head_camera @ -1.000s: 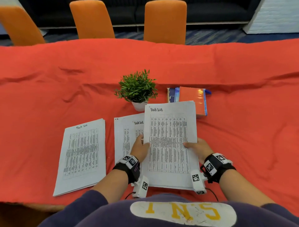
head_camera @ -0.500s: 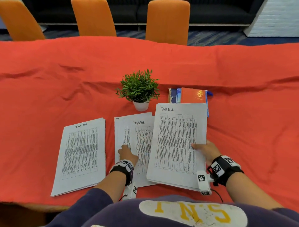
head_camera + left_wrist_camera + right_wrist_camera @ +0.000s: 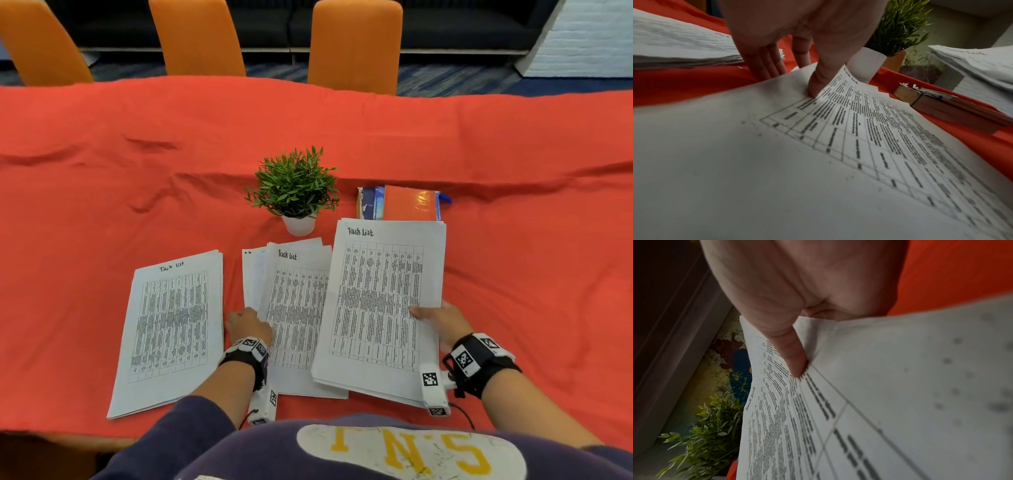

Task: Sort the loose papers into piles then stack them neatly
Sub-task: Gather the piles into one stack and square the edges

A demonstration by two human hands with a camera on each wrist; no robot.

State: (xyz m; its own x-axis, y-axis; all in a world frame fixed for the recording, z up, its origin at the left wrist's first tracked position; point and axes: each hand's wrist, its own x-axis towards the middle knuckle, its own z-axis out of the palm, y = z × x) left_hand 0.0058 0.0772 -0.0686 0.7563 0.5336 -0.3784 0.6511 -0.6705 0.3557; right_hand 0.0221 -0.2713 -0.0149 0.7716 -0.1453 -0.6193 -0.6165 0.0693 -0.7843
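Observation:
Three lots of printed "Task List" sheets lie on the red tablecloth [image 3: 534, 260]. The left pile [image 3: 173, 329] lies flat and untouched. My left hand [image 3: 247, 320] is at the left edge of the fanned middle pile [image 3: 296, 308]. In the left wrist view its thumb [image 3: 818, 84] presses on the top sheet [image 3: 838, 146] while the fingers [image 3: 764, 65] reach down at the edge beside it. My right hand [image 3: 440, 318] grips the right stack [image 3: 376, 301] at its right edge. There the thumb [image 3: 792, 356] lies on top and the fingers are hidden beneath the stack [image 3: 900, 386], whose left side overlaps the middle pile.
A small potted plant [image 3: 296, 186] stands just beyond the middle pile. A few books [image 3: 404, 204] lie behind the right stack, partly under its top edge. Orange chairs [image 3: 354, 44] line the far side. The table's near edge is at my body.
The right hand has carried its stack to the right, off the middle pile. The left hand let go of that stack and moved left to the middle pile's left edge.

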